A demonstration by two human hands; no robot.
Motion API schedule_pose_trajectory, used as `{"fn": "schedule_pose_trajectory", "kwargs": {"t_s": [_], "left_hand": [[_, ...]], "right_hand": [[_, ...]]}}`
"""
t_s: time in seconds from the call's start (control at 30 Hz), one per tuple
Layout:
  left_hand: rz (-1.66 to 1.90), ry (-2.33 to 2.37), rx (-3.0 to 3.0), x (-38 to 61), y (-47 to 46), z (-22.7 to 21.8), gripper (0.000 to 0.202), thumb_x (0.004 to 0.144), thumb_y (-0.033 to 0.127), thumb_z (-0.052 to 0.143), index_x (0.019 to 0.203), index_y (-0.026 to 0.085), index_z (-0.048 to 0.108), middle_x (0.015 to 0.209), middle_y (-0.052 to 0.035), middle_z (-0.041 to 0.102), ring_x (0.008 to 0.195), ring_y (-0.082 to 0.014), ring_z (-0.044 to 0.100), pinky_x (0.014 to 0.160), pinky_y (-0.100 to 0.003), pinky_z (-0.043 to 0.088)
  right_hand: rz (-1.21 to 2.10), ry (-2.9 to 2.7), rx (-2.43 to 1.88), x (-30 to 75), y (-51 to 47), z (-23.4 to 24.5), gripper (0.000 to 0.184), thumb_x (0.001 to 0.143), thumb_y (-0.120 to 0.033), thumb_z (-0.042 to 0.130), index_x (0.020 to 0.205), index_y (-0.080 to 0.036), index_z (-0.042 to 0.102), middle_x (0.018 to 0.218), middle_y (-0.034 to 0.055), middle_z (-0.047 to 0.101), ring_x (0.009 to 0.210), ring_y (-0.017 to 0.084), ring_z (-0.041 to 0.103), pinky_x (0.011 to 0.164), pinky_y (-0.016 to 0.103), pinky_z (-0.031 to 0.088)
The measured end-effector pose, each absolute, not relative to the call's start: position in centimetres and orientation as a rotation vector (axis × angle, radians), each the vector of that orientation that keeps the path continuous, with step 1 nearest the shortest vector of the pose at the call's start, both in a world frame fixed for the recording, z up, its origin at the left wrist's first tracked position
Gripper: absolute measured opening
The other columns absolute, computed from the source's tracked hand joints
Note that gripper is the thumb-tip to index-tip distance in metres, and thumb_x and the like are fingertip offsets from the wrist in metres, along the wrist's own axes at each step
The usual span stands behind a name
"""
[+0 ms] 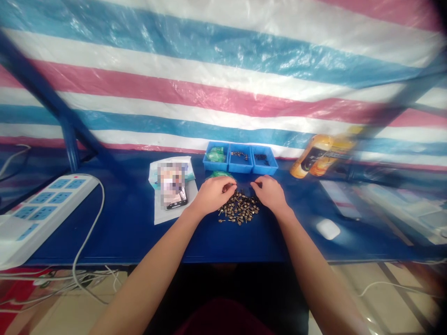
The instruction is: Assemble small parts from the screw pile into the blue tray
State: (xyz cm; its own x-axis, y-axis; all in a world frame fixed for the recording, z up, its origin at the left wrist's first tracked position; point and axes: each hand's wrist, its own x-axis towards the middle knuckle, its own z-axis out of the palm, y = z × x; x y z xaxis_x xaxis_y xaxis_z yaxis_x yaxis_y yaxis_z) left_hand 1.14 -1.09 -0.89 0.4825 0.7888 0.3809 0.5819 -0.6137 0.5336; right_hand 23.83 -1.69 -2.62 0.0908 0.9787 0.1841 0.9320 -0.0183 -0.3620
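Observation:
Both my hands rest on a blue table (132,232) at the far side of a heap of several small brass-coloured metal parts (240,209). My left hand (212,194) is curled, its fingertips pinched on a small part I cannot make out. My right hand (270,192) is curled too, thumb and forefinger pressed together just above the heap. A green bit (220,174) shows behind my left hand. Three small blue trays (240,159) stand in a row just beyond the hands, one with green pieces, the others with small dark parts.
A phone (173,191) lies on a white paper sheet (164,211) to the left. A white power strip (38,209) with its cable sits at the far left. An orange bottle (316,161) lies at the right, a white oval object (328,229) nearer. A striped plastic sheet (223,79) hangs behind.

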Motion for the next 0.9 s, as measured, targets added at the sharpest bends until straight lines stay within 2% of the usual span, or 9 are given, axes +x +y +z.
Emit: {"fn": "schedule_pose_trajectory", "kwargs": {"t_s": [0.1,0.27,0.4,0.57,0.73,0.9], "left_hand": [[0.879,1.151,2.387,1.1,-1.1,-1.0,0.021,0.095,0.033,0.05,0.096,0.024,0.069,0.091,-0.0009,0.073,0.076,-0.0163,0.064,0.071,-0.029,0.047],[0.903,1.159,2.365,1.1,-1.0,-1.1,0.023,0.095,0.034,0.051,0.104,0.024,0.069,0.098,-0.0016,0.074,0.077,-0.0164,0.064,0.073,-0.029,0.048],[0.928,1.158,2.333,1.1,-1.0,-1.1,0.024,0.092,0.036,0.055,0.109,0.024,0.069,0.095,-0.0021,0.074,0.076,-0.0168,0.065,0.072,-0.029,0.049],[0.926,1.133,2.327,1.0,-0.9,-1.1,0.02,0.091,0.035,0.057,0.102,0.024,0.07,0.092,-0.0018,0.073,0.078,-0.0167,0.065,0.071,-0.028,0.049],[0.92,1.122,2.322,1.0,-0.9,-1.0,0.019,0.092,0.036,0.057,0.101,0.024,0.069,0.094,-0.0014,0.073,0.079,-0.0164,0.065,0.073,-0.028,0.049],[0.914,1.096,2.353,1.1,-1.1,-0.9,0.019,0.093,0.035,0.056,0.1,0.025,0.07,0.092,-0.0015,0.073,0.077,-0.0163,0.064,0.072,-0.028,0.048]], "right_hand": [[0.213,-1.872,-1.827,23.5,-1.7,-2.3,0.022,0.092,-0.035,0.057,0.093,-0.021,0.073,0.101,0.0072,0.074,0.099,0.022,0.065,0.09,0.032,0.046],[0.55,-1.746,-1.442,22.8,-1.9,-1.9,0.023,0.089,-0.041,0.062,0.085,-0.021,0.071,0.086,0.0023,0.075,0.08,0.018,0.068,0.078,0.029,0.05],[0.797,-1.704,-1.272,22.3,-2.0,-2.0,0.02,0.083,-0.039,0.069,0.086,-0.02,0.075,0.091,0.0031,0.077,0.085,0.019,0.069,0.081,0.031,0.052],[0.967,-1.669,-1.157,21.9,-2.0,-2.1,0.02,0.084,-0.036,0.068,0.097,-0.021,0.076,0.103,0.0049,0.077,0.097,0.021,0.071,0.092,0.036,0.052],[1.031,-1.616,-1.132,21.7,-2.1,-2.2,0.028,0.079,-0.038,0.075,0.101,-0.02,0.072,0.098,0.0066,0.078,0.092,0.022,0.073,0.087,0.035,0.053],[1.073,-1.585,-1.149,21.8,-2.2,-2.2,0.034,0.079,-0.043,0.075,0.103,-0.02,0.07,0.096,0.0063,0.078,0.091,0.022,0.073,0.085,0.035,0.054]]}}
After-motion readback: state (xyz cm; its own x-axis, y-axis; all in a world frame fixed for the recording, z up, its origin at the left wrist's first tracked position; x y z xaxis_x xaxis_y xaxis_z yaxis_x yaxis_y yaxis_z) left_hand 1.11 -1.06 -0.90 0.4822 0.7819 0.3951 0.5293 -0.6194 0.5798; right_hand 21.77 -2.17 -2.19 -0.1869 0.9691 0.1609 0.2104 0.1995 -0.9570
